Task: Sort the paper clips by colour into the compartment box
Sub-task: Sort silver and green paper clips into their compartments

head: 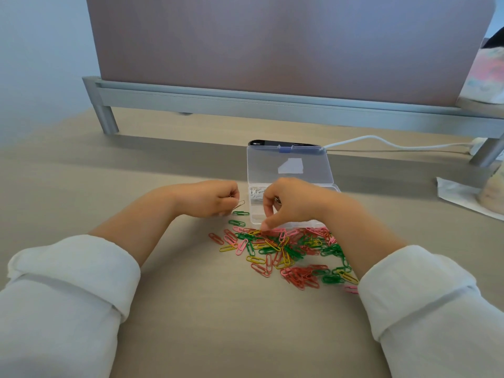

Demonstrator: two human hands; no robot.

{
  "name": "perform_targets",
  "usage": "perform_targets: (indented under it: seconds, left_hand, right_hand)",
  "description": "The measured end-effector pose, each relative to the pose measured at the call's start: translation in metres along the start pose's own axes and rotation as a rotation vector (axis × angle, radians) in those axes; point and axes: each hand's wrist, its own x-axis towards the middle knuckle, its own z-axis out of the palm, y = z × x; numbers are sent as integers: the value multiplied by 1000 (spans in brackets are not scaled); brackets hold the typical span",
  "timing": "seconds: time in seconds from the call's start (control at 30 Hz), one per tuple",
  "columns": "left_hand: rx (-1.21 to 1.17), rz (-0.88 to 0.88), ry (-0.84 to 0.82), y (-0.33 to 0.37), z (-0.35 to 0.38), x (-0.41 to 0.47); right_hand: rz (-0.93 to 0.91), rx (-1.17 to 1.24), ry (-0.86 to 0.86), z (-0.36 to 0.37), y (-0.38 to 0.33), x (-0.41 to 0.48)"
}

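- Clear plastic compartment box lies open on the surface.
- Coloured paper clips are heaped just before the box.
- Left hand, beside the box, pinches one brownish clip.
- Right hand, curled before the box, touches the heap; whether it grips anything is unclear.

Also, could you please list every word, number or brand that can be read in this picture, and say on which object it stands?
No text here can be read.
Black device behind the compartment box: a small white mark near its left end, too small and blurred to read.
Pale patch on the box's open lid: no letters visible.
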Motion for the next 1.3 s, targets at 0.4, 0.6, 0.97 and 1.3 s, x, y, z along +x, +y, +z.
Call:
perform_targets:
  seconds: [0.4, 0.6, 0.97, 1.3]
  left_hand:
    - [-193, -19, 56, 3, 0, -5]
    - [-303, -39, 62, 5, 8, -7]
    - [-294, -7, 136, 12, 14, -19]
    - [-110, 8, 100, 21, 22, -27]
  right_hand:
    - [-111, -32, -77, 11, -22, -6]
    - [-97, -57, -105, 8, -24, -9]
    - [-50, -28, -100, 13, -30, -11]
    - [27, -66, -31, 14, -22, -23]
